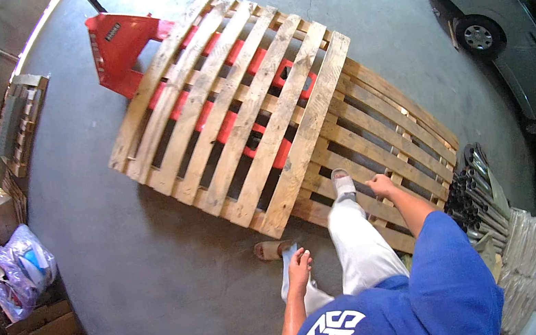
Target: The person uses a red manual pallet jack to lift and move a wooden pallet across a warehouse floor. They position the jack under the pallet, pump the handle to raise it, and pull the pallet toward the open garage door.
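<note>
My left hand (301, 270) hangs beside my left leg, its fingers loosely bent and a little apart, holding nothing. Out over the lower pallet (383, 129) is my right hand (380, 184), fingers curled in and nothing in them; it does not touch the slats. My right foot, in a light sandal (343, 182), is on or just above that pallet's slats. The left sandal (270, 250) is on the floor. Ahead of me a wooden pallet (224, 105) sits over the forks of a red pallet jack (119, 54), its near edge overlapping the lower pallet.
Metal tubes (477, 198) and wrapped pale bundles (521, 240) lie close on my right. Vehicles, one with a dark wheel (478, 34), stand at the far right. Along the left are cardboard boxes (43, 329), a purple plastic bag (23, 270) and another pallet (29, 123) by the wall.
</note>
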Demonstrator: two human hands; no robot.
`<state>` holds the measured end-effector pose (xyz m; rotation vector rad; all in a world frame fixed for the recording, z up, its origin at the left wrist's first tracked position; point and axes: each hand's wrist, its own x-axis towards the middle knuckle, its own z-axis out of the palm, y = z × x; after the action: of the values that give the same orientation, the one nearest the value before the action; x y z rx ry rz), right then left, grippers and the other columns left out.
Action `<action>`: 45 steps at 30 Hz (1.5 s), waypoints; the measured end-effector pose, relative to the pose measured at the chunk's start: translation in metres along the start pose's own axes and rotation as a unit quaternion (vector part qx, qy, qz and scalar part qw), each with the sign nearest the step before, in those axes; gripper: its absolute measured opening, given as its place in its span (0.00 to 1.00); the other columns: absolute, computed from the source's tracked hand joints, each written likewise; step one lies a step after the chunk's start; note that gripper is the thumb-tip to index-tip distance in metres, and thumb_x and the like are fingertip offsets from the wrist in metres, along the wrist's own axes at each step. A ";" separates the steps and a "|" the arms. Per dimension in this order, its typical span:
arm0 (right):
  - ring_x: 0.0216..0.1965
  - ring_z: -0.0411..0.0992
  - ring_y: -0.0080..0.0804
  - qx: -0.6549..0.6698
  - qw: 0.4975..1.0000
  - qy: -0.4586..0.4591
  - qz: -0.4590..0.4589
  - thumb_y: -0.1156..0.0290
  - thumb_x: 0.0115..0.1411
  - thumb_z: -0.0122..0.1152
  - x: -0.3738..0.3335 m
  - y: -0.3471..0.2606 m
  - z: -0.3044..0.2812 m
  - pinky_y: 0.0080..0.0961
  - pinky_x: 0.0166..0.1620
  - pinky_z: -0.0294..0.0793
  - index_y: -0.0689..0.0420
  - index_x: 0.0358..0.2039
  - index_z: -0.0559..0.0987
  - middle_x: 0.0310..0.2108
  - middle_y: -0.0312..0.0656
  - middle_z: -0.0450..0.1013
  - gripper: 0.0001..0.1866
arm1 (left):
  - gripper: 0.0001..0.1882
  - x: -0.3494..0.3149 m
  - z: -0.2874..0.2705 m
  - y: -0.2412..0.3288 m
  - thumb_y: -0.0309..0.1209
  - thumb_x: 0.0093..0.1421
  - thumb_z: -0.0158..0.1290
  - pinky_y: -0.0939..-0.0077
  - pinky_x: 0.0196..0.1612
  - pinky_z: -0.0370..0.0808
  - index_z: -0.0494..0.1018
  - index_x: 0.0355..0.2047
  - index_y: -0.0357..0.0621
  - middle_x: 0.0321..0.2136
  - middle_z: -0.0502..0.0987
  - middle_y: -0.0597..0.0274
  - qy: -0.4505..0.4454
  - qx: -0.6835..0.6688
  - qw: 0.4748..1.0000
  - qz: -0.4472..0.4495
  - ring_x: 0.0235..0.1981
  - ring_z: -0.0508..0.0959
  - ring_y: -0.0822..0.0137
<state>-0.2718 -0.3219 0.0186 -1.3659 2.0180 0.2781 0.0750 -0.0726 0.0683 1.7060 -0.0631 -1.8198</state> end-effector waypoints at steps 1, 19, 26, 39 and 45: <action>0.30 0.81 0.45 0.017 0.999 -0.033 0.027 0.50 0.58 0.65 -0.023 -0.008 -0.004 0.41 0.37 0.80 0.65 0.31 0.83 0.28 0.55 0.80 0.25 | 0.28 -0.023 -0.023 0.000 0.43 0.68 0.56 0.72 0.46 0.76 0.69 0.63 0.40 0.48 0.79 0.59 -0.005 0.016 0.999 0.045 0.44 0.79 0.68; 0.30 0.78 0.32 0.115 0.925 -0.333 -0.144 0.51 0.67 0.59 -0.209 -0.475 0.208 0.33 0.32 0.76 0.60 0.44 0.77 0.31 0.43 0.78 0.22 | 0.45 -0.383 -0.305 0.214 0.66 0.52 0.63 0.36 0.67 0.55 0.74 0.61 0.47 0.68 0.56 0.29 -0.256 -0.164 0.716 0.629 0.70 0.56 0.32; 0.29 0.78 0.37 0.118 0.948 -0.291 -0.056 0.55 0.67 0.60 -0.167 -0.686 0.261 0.40 0.32 0.76 0.58 0.51 0.77 0.34 0.46 0.78 0.21 | 0.15 -0.402 -0.435 0.397 0.42 0.68 0.55 0.39 0.61 0.60 0.86 0.32 0.49 0.63 0.69 0.37 -0.186 -0.123 0.654 0.722 0.62 0.72 0.42; 0.36 0.79 0.30 0.203 0.876 -0.333 -0.284 0.51 0.68 0.59 -0.246 -1.089 0.208 0.32 0.38 0.75 0.57 0.49 0.76 0.37 0.41 0.80 0.22 | 0.17 -0.448 -0.654 0.768 0.39 0.76 0.41 0.68 0.35 0.69 0.71 0.29 0.49 0.21 0.77 0.67 0.130 -0.020 0.495 0.859 0.25 0.81 0.66; 0.35 0.79 0.40 0.380 0.912 -0.151 0.029 0.47 0.66 0.57 -0.138 -1.028 0.245 0.40 0.36 0.78 0.56 0.56 0.72 0.38 0.43 0.77 0.28 | 0.15 -0.408 -0.738 0.940 0.41 0.70 0.48 0.66 0.35 0.67 0.69 0.28 0.48 0.20 0.74 0.65 -0.225 0.155 0.503 0.820 0.23 0.78 0.63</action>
<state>0.7684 -0.5319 0.1164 -0.7153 1.6345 -0.2472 1.1143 -0.3502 0.7289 0.4598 -1.6605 -0.5282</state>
